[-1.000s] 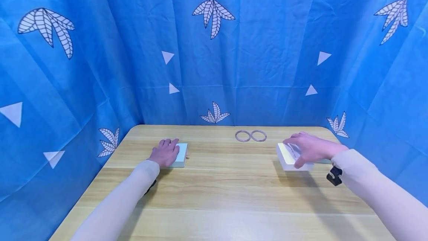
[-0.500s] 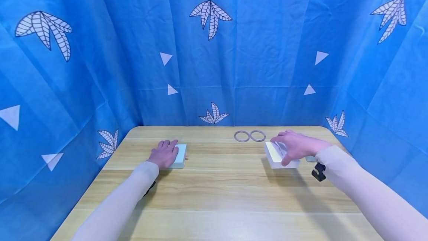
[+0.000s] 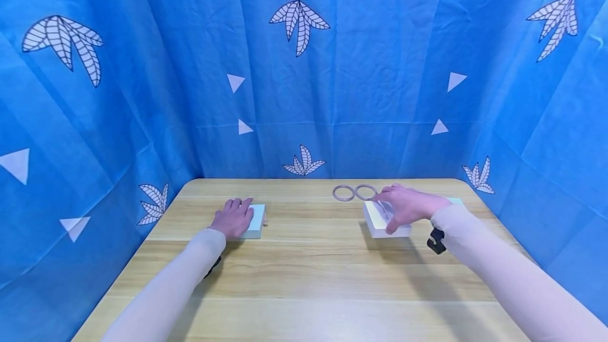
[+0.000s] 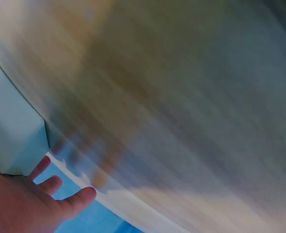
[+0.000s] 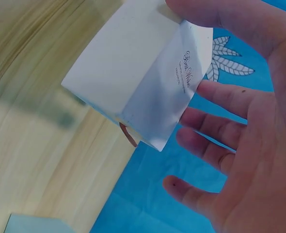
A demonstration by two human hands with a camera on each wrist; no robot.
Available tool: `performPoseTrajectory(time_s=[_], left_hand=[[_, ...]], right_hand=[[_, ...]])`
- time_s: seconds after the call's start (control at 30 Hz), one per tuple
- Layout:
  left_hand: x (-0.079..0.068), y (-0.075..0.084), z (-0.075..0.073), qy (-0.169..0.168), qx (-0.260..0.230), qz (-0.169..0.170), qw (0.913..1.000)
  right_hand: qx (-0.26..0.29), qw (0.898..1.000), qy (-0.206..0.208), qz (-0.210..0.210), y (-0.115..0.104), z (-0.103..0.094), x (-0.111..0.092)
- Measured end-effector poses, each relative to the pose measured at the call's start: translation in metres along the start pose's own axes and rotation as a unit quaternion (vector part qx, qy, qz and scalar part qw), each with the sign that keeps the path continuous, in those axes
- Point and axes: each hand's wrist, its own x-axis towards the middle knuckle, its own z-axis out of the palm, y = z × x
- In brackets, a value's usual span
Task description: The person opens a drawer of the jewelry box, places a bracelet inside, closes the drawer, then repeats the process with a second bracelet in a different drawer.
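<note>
My right hand (image 3: 410, 206) holds a white gift box (image 5: 109, 58) just above the right side of the table, thumb on one edge and fingertips on the other. "Best Wishes" is printed on it, and a brown ribbon tab (image 5: 128, 135) sticks out of one end. At left, my left hand (image 3: 233, 219) rests on a pale blue box (image 3: 257, 220) lying on the table; its fingers reach past the box's end in the left wrist view. A small tab (image 3: 266, 222) shows at this box's right side, while the hand covers its left part.
Two grey rings (image 3: 343, 201) lie side by side near the table's back edge. A pale green-blue piece (image 3: 456, 201) sits at the right, partly hidden behind the right arm. Blue patterned curtain (image 3: 380, 67) surrounds the wooden table (image 3: 304, 263).
My right hand has moved left with the white gift box, toward the rings, uncovering more of the piece behind the arm. The left hand has stayed on the pale blue box.
</note>
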Motion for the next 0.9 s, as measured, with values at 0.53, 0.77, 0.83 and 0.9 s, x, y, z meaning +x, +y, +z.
performPoseTrajectory(time_s=[0.53,0.77,0.83,0.9], left_hand=[[-0.001,-0.001,-0.001,0.001,0.002,0.002,1.0000],[-0.002,0.000,-0.002,-0.001,0.001,0.004,1.0000],[-0.002,0.000,-0.002,-0.002,-0.001,0.003,1.0000],[-0.003,0.000,-0.002,-0.002,-0.001,0.002,1.0000]], right_hand=[[-0.010,1.000,-0.006,-0.020,-0.027,0.013,0.032],[-0.022,0.999,0.002,-0.042,-0.039,0.020,0.047],[-0.030,0.999,0.005,-0.044,-0.042,0.022,0.050],[-0.039,0.998,0.010,-0.047,-0.046,0.023,0.053]])
